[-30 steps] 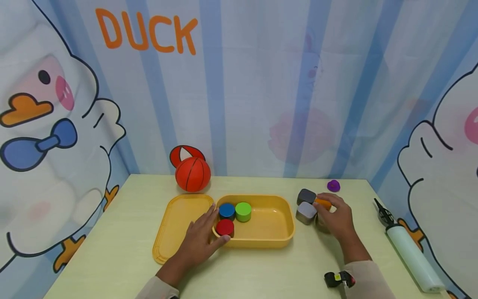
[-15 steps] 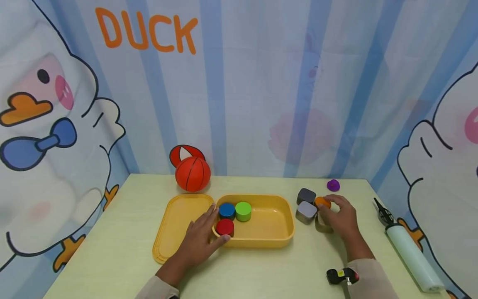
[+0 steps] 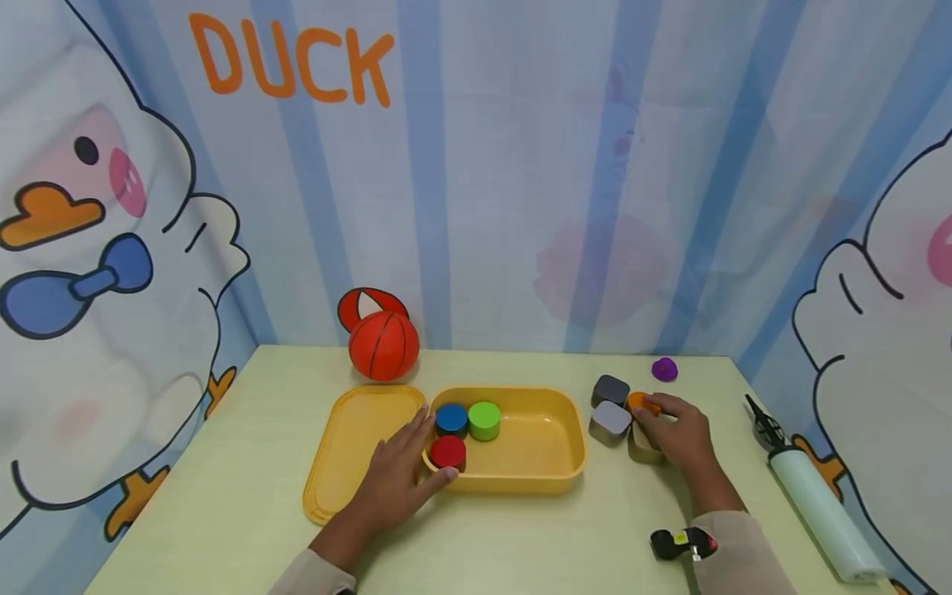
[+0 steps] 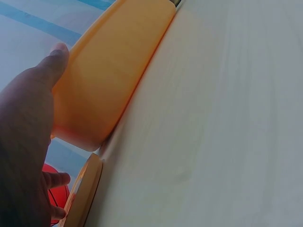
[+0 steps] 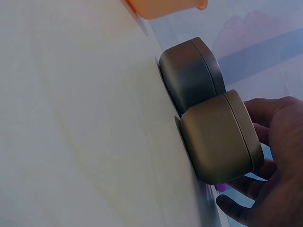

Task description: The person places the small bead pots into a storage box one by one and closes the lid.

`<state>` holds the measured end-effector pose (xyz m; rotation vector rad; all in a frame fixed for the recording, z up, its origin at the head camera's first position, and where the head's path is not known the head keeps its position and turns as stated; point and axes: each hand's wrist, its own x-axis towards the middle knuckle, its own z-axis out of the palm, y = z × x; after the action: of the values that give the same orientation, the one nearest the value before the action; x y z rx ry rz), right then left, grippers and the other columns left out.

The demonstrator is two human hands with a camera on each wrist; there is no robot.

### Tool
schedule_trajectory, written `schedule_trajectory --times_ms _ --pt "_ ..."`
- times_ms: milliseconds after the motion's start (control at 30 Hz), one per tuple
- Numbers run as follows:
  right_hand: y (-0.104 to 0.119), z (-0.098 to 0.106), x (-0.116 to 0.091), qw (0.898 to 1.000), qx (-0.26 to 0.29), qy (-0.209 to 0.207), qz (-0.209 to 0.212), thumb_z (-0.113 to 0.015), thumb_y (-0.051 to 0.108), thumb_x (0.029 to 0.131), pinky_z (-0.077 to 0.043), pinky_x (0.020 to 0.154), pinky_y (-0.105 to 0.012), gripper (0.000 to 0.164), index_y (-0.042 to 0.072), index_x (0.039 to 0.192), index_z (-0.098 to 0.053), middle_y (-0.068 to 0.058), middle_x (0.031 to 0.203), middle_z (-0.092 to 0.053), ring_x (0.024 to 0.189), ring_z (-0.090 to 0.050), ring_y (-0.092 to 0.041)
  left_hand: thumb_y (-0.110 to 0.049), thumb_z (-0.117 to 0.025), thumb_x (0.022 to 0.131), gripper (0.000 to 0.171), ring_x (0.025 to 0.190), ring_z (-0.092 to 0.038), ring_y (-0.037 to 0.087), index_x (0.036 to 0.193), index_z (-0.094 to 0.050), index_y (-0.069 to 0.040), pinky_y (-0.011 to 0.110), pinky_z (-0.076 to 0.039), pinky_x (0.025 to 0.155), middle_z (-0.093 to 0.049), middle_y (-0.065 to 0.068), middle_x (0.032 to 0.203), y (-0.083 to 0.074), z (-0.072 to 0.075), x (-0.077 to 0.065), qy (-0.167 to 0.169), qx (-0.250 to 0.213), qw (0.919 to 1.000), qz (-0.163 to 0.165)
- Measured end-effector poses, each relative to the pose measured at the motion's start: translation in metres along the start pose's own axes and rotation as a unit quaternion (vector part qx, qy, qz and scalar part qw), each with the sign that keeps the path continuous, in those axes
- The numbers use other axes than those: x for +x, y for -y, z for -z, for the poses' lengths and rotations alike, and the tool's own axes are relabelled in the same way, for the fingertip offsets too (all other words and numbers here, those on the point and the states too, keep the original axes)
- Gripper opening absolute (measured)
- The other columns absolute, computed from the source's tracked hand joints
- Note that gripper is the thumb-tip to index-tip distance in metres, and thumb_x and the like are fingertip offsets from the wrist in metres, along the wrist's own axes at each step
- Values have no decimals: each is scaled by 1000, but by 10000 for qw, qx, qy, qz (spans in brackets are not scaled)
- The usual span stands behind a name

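My left hand (image 3: 397, 479) lies with extended fingers along the left end of a yellow plastic box (image 3: 513, 486), its thumb over the front rim. Inside the box sit round blocks: blue (image 3: 452, 420), green (image 3: 484, 421) and red (image 3: 449, 454). On the right, my right hand (image 3: 680, 434) pinches an orange round block (image 3: 640, 402) between thumb and fingertips, partly covering it. That block is behind a gold tin (image 3: 643, 448), beside a grey tin (image 3: 610, 423) and a dark tin (image 3: 611, 390). In the right wrist view, the gold tin (image 5: 218, 139) hides the fingertips and orange block.
A yellow lid (image 3: 357, 446) lies left of the box, partly under my left hand in this view. Behind it sits a red basketball-patterned toy (image 3: 384, 347). A small purple piece (image 3: 664, 369) is at the back right. A pale green cylinder with black tip (image 3: 825, 512) lies along the right edge.
My right hand has shifted slightly right and back from the tins, and the orange block now shows upright behind the gold tin. The left hand has not moved.
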<state>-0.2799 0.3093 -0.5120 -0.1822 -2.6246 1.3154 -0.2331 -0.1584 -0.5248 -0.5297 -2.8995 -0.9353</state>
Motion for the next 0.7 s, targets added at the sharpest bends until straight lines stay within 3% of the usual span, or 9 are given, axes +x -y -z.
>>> schedule_trajectory --times_ms 500,700 --pt "4 -3 2 9991 -240 -201 -287 -76 39 101 -54 112 -60 53 1 139 -74 -29 147 -67 138 -61 -52 -66 -63 103 94 170 -26 33 176 -23 -23 86 -19 126 -16 -6 185 0 -1 2 -10 40 10000 -33" --pt "7 -10 1 9967 -398 -643 -303 -81 34 97 -59 88 -42 47 3 132 -78 -29 131 -76 121 -72 -48 -66 -63 103 94 170 -26 34 176 -23 -22 86 -19 125 -16 -5 185 0 0 0 -4 9 10000 -43"
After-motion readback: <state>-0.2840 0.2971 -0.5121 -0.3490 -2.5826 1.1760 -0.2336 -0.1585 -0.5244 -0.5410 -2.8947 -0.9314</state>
